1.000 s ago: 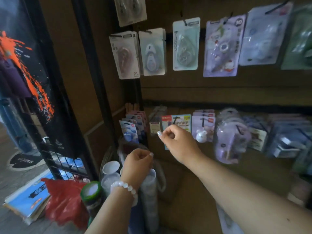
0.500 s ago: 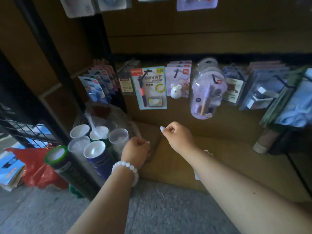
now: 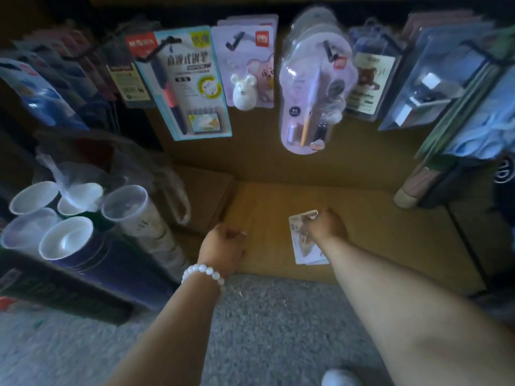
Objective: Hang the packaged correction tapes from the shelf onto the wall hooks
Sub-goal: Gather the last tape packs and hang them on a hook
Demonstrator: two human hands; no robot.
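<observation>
A small stack of packaged correction tapes (image 3: 302, 246) lies flat on the low wooden shelf (image 3: 390, 235). My right hand (image 3: 326, 225) rests on the top end of the stack, fingers curled down onto the packages. Whether they are lifted off the shelf cannot be told. My left hand (image 3: 224, 245), with a white bead bracelet at the wrist, sits as a loose fist at the shelf's front edge, holding nothing. Black wall hooks (image 3: 330, 52) above carry other packaged stationery.
Hanging packs fill the wall: a pen pack (image 3: 185, 82), a mouse-figure pack (image 3: 246, 62), a lilac blister pack (image 3: 315, 87). Capped tubes in a plastic bag (image 3: 83, 218) stand left of the shelf. Grey carpet floor (image 3: 250, 330) lies below; a rolled item (image 3: 415, 188) leans at right.
The view has tilted down from the upper hooks to the low shelf. My right hand dropped from the hanging packs onto the correction tape stack; my left hand lowered to the shelf edge.
</observation>
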